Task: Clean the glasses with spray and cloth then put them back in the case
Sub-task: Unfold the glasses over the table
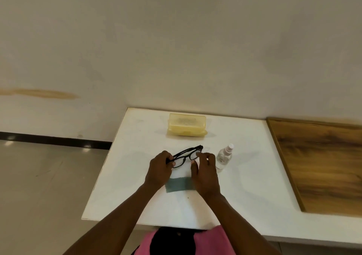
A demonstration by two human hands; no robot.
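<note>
Our left hand grips glasses; right hand pinches cloth on lens. Risk: elbow swing topples spray bottle just right.

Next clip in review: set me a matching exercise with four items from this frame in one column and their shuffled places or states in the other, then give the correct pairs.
Column 1
1. glasses
2. case
3. spray bottle
4. cloth

Column 2
A. closed, at the table's far edge
B. standing upright beside the right hand
C. lying flat under both hands
D. held up by the left hand

Pairs: 1-D, 2-A, 3-B, 4-C
</note>
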